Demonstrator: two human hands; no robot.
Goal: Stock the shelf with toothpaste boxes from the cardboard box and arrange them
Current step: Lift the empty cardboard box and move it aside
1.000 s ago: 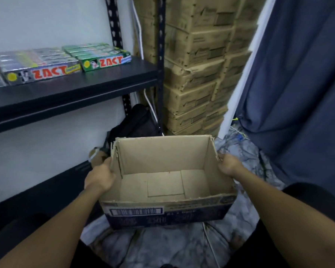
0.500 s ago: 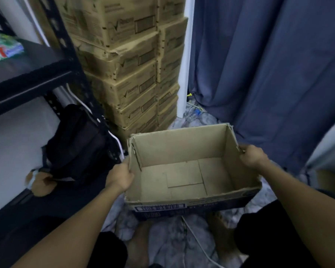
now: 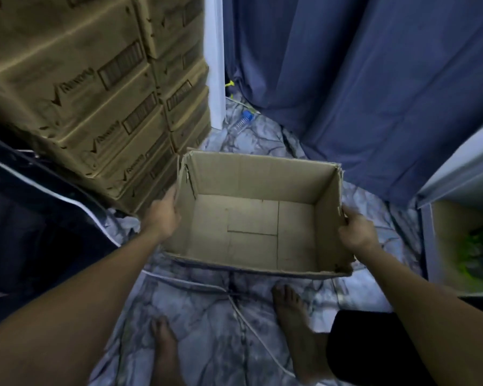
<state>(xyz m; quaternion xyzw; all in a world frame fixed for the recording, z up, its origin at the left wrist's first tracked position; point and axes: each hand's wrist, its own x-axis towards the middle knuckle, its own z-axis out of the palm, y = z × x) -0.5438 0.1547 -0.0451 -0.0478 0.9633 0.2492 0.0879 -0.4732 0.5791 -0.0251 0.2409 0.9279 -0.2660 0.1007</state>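
Marbled floor [image 3: 207, 330], perhaps vinyl; curtain [image 3: 374, 79]; cardboard box [image 3: 257, 176].

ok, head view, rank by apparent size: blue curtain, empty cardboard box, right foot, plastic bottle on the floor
1. blue curtain, fills most of the upper right
2. cardboard box
3. right foot
4. plastic bottle, smallest by far. It lies farther from the camera than the foot, so its true size is unsure.

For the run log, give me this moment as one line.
cardboard box: open top, empty | left hand: grips its left wall | right hand: grips its right wall | stacked cartons: at left
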